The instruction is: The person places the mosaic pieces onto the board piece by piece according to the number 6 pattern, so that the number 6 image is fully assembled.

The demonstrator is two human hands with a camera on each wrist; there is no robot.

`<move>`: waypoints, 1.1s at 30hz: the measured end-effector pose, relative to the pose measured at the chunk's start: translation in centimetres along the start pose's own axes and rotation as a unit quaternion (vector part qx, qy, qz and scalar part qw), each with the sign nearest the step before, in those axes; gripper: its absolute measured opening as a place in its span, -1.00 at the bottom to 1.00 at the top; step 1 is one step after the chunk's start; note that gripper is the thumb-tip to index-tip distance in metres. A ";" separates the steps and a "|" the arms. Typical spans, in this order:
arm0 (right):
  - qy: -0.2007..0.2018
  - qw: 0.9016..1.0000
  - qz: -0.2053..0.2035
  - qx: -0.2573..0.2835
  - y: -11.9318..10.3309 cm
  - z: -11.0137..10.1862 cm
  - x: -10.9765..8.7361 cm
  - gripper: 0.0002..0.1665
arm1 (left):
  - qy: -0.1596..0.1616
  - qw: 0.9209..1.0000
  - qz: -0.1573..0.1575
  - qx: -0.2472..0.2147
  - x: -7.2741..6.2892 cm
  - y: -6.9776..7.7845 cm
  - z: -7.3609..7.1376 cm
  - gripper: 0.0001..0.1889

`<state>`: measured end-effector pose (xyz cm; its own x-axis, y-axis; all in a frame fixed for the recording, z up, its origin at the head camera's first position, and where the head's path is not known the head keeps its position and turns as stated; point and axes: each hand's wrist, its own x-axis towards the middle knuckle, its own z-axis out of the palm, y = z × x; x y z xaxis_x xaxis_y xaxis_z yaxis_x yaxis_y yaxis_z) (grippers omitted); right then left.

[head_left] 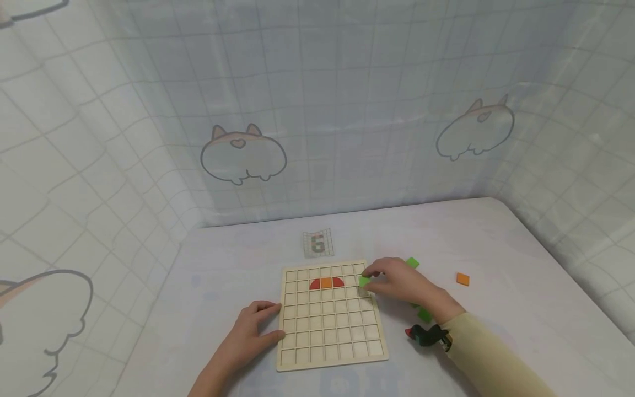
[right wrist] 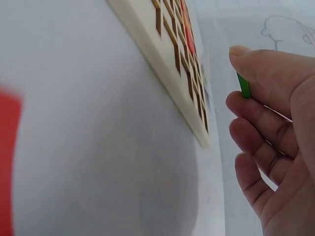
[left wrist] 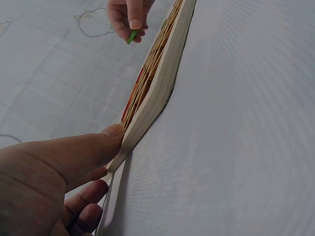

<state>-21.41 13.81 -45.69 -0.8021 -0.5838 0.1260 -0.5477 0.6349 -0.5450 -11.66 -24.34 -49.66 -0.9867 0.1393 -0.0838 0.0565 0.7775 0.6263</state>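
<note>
A wooden grid board lies flat on the table. Along its left edge rests my left hand, with the thumb and fingertips touching the rim. My right hand pinches a green square tile between thumb and fingers, over the board's upper right cells. In the right wrist view the tile appears edge-on under the thumb. One row of the board holds an orange square tile with a red rounded piece on its left and another red rounded piece on its right.
Behind the board lies a small pattern card. Several green tiles lie right of the board, partly hidden by my right arm. An orange tile sits farther right. Patterned cloth walls stand around the table.
</note>
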 end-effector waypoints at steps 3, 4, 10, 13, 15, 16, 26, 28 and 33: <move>0.001 1.000 -0.018 0.004 -0.5 0.2 0.6 -0.66 | 0.001 1.000 0.001 0.000 -0.1 0.1 0.0 -0.30; 0.000 1.000 -0.018 0.005 -0.7 0.3 0.8 -0.66 | 0.001 1.000 0.001 -0.001 -0.1 0.1 0.0 -0.30; -0.006 1.000 -0.005 0.026 -1.9 1.4 2.3 -0.67 | 0.004 1.000 0.005 -0.004 -0.3 0.1 0.0 -0.30; -0.012 0.999 -0.013 0.028 -2.5 2.0 3.0 -0.68 | 0.004 1.000 0.005 -0.004 -0.3 0.1 -0.1 -0.30; -0.016 0.999 -0.023 0.027 -3.0 2.4 3.5 -0.69 | 0.005 1.000 0.006 -0.004 -0.3 0.1 -0.1 -0.30; -0.018 0.999 -0.029 0.028 -3.3 2.6 3.7 -0.70 | 0.005 1.000 0.006 -0.006 -0.3 0.1 -0.1 -0.31; -0.041 0.998 -0.040 0.016 -5.5 5.0 5.4 -0.73 | 0.002 1.000 0.013 -0.008 -0.3 0.1 -0.1 -0.31; -0.047 0.998 -0.033 0.017 -5.7 5.4 5.5 -0.74 | 0.001 1.000 0.013 -0.006 -0.2 0.1 -0.1 -0.31; -0.045 0.998 -0.044 0.003 -5.9 6.4 6.0 -0.82 | 0.002 1.000 0.011 0.000 -0.2 0.2 -0.1 -0.31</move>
<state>-21.44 3.37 -47.00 -0.7265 -0.6801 0.0984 -0.6132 0.5769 -0.5397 -11.48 -24.29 -49.40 -0.9857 0.1547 -0.0665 0.0791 0.7740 0.6282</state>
